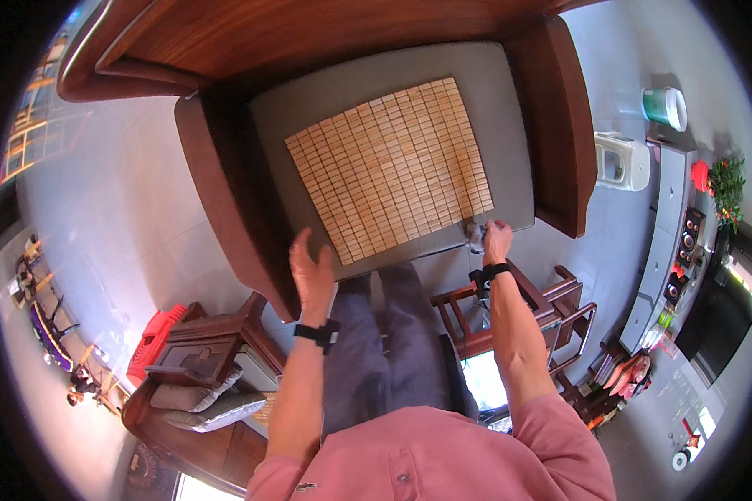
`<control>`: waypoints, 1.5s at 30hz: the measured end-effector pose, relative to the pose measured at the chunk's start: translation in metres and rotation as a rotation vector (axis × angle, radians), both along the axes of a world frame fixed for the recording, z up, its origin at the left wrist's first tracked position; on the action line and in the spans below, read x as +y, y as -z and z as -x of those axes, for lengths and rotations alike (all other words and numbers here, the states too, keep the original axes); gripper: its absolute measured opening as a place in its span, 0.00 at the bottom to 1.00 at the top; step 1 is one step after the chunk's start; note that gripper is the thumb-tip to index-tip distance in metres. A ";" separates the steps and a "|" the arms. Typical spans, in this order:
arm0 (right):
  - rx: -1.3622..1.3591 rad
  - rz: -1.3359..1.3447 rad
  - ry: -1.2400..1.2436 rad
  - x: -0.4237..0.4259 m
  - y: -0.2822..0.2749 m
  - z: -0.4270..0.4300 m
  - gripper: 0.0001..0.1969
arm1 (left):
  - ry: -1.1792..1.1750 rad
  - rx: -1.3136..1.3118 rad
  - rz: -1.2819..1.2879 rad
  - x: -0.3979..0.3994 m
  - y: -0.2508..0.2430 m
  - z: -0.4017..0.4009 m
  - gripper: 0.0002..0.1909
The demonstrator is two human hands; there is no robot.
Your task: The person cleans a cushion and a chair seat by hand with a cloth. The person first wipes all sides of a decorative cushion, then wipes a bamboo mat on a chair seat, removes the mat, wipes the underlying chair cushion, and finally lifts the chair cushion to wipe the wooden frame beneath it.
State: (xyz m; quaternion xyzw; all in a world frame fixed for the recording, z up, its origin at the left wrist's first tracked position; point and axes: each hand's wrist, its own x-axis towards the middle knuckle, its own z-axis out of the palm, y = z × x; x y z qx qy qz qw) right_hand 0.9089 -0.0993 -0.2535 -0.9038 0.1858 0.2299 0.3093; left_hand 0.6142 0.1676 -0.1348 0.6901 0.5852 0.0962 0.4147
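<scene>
Before me is a dark wooden armchair with a grey seat cushion (pixel 495 81). On the cushion lies a tan mat of small bamboo-like tiles (pixel 388 166), turned slightly askew. My left hand (pixel 311 269) is by the cushion's front left corner, fingers apart, holding nothing. Near the front right corner my right hand (pixel 496 241) grips a small crumpled greyish thing (pixel 475 237), perhaps a cloth, beside the mat's corner. Both wrists wear black bands.
The chair's wooden armrests (pixel 225 200) rise on both sides. Behind my left arm are grey cushions (pixel 216 410) on a wooden seat and a red plastic object (pixel 153 344). A wooden stool (pixel 464 319) stands by my right arm. A white plastic container (pixel 623 161) sits beyond the right armrest.
</scene>
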 end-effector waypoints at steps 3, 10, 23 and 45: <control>0.086 -0.234 -0.181 0.064 -0.045 0.007 0.35 | 0.242 0.177 -0.503 0.082 -0.052 -0.017 0.28; -0.236 -0.205 -1.060 0.200 -0.035 -0.022 0.30 | 0.178 0.633 -0.485 0.196 -0.010 -0.011 0.38; -0.464 -0.354 -1.076 0.300 0.062 0.124 0.14 | 0.193 0.767 -0.606 0.193 0.011 -0.022 0.45; -0.392 0.033 -1.246 0.373 0.058 0.024 0.13 | 0.187 0.729 -0.622 0.193 0.005 -0.014 0.45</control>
